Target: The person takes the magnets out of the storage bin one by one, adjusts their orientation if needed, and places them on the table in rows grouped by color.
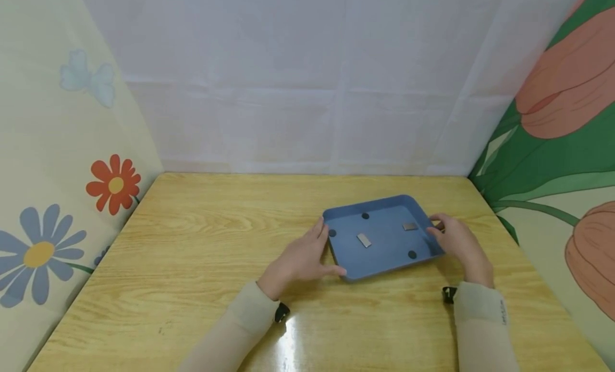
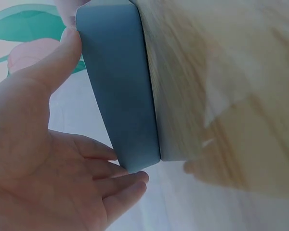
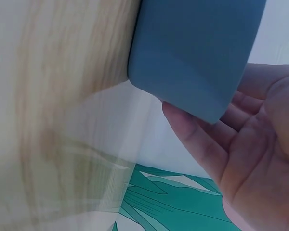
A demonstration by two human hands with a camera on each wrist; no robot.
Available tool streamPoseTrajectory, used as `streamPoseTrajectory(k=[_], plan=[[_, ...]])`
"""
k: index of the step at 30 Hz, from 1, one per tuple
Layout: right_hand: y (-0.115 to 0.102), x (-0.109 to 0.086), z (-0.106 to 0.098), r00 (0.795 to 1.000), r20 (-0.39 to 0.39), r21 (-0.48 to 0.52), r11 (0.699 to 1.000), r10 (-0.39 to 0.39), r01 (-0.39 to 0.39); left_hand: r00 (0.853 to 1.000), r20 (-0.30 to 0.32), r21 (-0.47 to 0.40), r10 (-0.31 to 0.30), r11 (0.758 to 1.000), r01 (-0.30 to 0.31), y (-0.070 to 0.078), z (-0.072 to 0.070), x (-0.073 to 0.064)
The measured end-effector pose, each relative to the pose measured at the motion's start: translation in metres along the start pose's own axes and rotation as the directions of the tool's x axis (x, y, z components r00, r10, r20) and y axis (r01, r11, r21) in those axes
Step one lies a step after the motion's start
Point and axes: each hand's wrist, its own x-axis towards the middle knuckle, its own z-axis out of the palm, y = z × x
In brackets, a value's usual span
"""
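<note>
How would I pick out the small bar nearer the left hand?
On the wooden table, find the blue tray between the left hand and right hand. The left bar lies inside it, nearer the left hand. Its oblong shape sets it apart from the round black discs, and its slant from the right bar, which runs nearly sideways in the head view.

Table [image 1: 216, 228]: yellow-brown wood-grain top, glossy; bright glare [image 1: 287, 342] at six o'clock, small dark marks [image 1: 162, 328] toward eight o'clock; far edge [image 1: 288, 174] straight at twelve o'clock; blue tray [image 1: 386, 246] sits directly on the top, open side up, off-centre toward three o'clock, turned slightly anticlockwise to that edge.
</note>
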Motion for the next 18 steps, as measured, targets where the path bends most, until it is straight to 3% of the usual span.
streamPoseTrajectory(k=[18], plan=[[0.002, 0.0, -0.002, 0.999, 0.035, 0.008, 1.0, 0.022, -0.022, 0.995, 0.094, -0.094, 0.034, 0.995, -0.025, -0.018, -0.01, 0.02]])
